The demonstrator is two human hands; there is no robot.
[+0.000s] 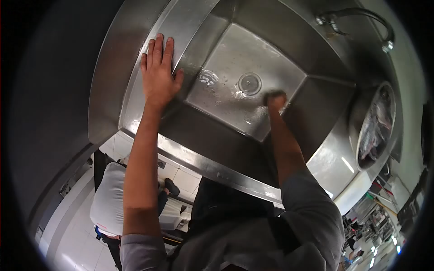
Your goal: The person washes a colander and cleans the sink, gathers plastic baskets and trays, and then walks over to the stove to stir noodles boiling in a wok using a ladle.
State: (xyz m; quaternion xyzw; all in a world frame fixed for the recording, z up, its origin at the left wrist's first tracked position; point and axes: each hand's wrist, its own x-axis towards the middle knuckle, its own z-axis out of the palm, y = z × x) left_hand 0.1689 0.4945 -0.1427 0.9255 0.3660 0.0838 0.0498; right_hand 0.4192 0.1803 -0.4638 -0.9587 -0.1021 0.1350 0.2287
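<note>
My left hand point(160, 79) lies flat on the metal ledge along the left side of a stainless steel sink point(217, 149), its fingers stretched out and holding nothing. Down in the basin, my right hand point(278, 100) is closed on a dark scrubbing pad point(272, 95), pressed near the basin floor to the right of the round drain point(249, 83). Motion blurs that hand, and the pad's exact kind is hard to make out. Shallow water and small dark specks spread over the basin floor around the drain.
A curved chrome faucet point(384, 28) reaches over the sink's far right corner. On the right ledge stands a metal bowl point(354, 124) of silvery fish point(375, 126). Behind at lower left, a person in a light shirt point(108, 198) is close by. A dark panel borders the left.
</note>
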